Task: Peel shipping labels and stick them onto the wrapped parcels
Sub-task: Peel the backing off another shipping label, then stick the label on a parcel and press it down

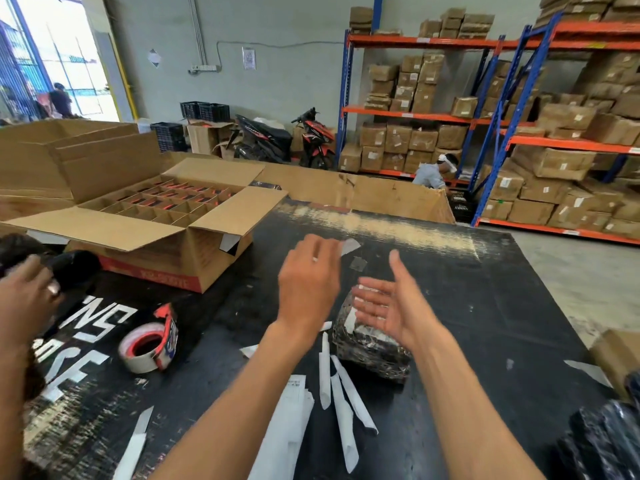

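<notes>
While under open right fingers [372, 299], wrapped parcel [370, 344].

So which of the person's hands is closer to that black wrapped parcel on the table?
The right hand: it hovers open directly over the black wrapped parcel. The left hand is raised above and to the parcel's left, fingers pointing away.

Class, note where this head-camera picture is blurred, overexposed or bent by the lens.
Head view: the left hand and right hand are motion-blurred above the wrapped parcel; the doorway at top left is blown out white; the shelf posts lean from wide-angle distortion.
</notes>
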Demonstrator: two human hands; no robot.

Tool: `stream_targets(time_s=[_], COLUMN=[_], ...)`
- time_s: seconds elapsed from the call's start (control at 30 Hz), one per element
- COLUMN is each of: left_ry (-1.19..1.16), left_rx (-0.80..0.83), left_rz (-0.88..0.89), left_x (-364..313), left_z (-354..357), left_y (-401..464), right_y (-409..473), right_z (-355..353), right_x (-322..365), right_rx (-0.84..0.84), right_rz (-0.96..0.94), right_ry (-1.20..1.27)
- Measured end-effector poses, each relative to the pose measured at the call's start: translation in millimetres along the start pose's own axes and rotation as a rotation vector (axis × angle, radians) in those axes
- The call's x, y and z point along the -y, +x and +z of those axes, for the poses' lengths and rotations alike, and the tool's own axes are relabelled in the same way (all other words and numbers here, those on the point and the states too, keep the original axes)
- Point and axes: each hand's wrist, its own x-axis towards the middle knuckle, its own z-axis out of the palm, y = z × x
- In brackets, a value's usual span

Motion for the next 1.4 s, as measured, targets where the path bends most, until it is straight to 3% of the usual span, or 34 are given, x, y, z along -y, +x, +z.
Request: stream_targets(time_s=[0.1,0.2,0.27,0.33,0.43,0.5,0.63,0.7,0.97,1.4], left_ry=[-0.043,-0.184,-0.372,-0.559,-0.712,-0.890,-0.840,-0.813,-0.741,-0.556], left_rx=[0.031,0.100,0.186,0.317,0.584,0.763,0.635,0.610,0.679,0.786], left_rz=[0.331,0.354,0.130,-0.269,-0.885,-1.164,-1.007,-1.014,-1.011,-0.969], left_x=[-31.0,-41.6,-44.8,-48.5,-42.9,-33.0,-15.6,-10.4,-10.2,-7.5], left_z=[12.9,30.6,33.6,28.3,30.5,38.2,57.7,68.4,95.8,104.8], left_y=[-27.9,-49.3,-55.9,-50.7,-24.7,-7.0,-4.7,-5.1,-13.8,-31.6], right_y=[10.6,18.7,20.0,20.2,18.5,18.0,28.5,35.2,46.1,49.7], right_z=[-13.0,-32.8,-48.2,-62.0,-69.1,-65.9,-60.8,-61.2,-77.5,-82.9], right_x=[22.9,21.7,15.2,11.0,6.7,6.0,7.1,6.2,-6.0,-33.9], right_rx=[-0.115,-0.262,-0.292,-0.331,-0.253,-0.187,-0.131,-0.161,-0.357,-0.464], right_rz=[-0.041,-0.105,-0.146,-0.197,-0.223,-0.213,-0.198,-0.199,-0.179,-0.171], right_ry=[-0.048,-0.107,-0.074,-0.022,0.009,-0.039,-0.054,-0.112,-0.225,-0.539])
